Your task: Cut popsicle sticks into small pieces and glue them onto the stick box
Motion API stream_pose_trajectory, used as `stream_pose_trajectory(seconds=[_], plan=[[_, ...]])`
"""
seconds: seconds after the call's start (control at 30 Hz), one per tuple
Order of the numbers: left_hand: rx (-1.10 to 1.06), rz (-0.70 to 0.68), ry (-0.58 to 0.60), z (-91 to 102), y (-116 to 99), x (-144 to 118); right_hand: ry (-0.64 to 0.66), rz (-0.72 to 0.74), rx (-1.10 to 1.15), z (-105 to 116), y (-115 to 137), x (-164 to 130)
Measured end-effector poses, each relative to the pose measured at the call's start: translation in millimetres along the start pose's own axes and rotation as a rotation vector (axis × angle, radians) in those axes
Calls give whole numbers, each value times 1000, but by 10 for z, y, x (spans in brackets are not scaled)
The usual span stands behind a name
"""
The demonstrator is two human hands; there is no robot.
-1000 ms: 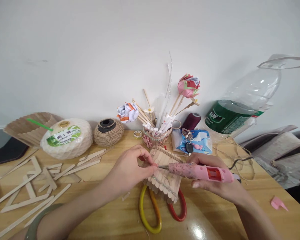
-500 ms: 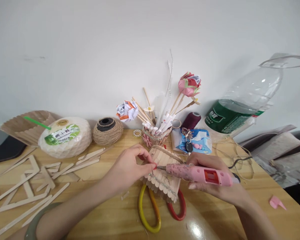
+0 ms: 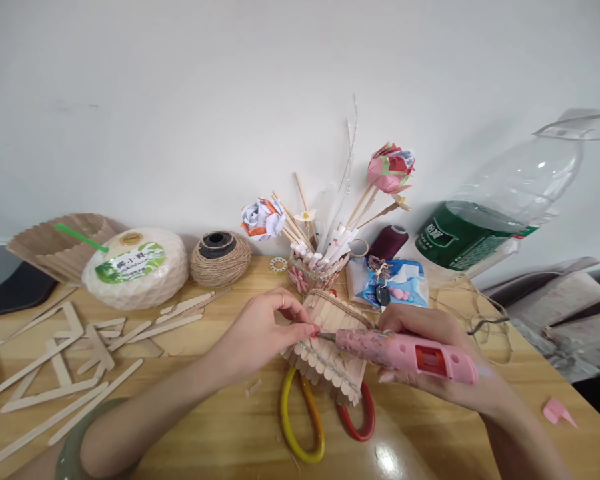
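Note:
My right hand (image 3: 433,357) grips a pink hot-glue gun (image 3: 405,347) lying almost level, its metal tip pointing left onto a small craft piece made of popsicle sticks (image 3: 330,347) with twine around its top. My left hand (image 3: 263,330) pinches at the piece's left edge, fingertips touching right where the glue tip meets it. The piece lies on scissors with yellow and red handles (image 3: 303,417), whose blades are hidden under it.
Loose popsicle sticks (image 3: 80,363) lie scattered at the left of the wooden table (image 3: 220,433). Behind stand a white wrapped coconut (image 3: 135,267), a jute twine ball (image 3: 220,257), a cup of paper flowers (image 3: 320,263), a maroon thread spool (image 3: 387,241), a tissue pack (image 3: 387,283) and a tilted plastic bottle (image 3: 495,207).
Hands, glue gun and stick piece stay together with the tip on the same spot; the whole view has shifted slightly, nothing taken up or let go.

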State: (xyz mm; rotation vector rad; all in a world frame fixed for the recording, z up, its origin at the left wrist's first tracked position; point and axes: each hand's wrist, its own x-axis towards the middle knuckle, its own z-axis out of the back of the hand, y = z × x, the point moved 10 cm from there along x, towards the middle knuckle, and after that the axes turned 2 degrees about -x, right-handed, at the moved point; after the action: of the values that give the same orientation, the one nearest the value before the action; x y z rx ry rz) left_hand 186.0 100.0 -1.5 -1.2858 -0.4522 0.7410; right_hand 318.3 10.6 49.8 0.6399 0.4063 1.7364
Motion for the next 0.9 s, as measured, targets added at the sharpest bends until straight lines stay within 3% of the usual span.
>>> stream_pose_trajectory(seconds=[0.9], plan=[[-8, 6, 39, -11, 36, 12, -29, 97, -95, -25, 18, -36]])
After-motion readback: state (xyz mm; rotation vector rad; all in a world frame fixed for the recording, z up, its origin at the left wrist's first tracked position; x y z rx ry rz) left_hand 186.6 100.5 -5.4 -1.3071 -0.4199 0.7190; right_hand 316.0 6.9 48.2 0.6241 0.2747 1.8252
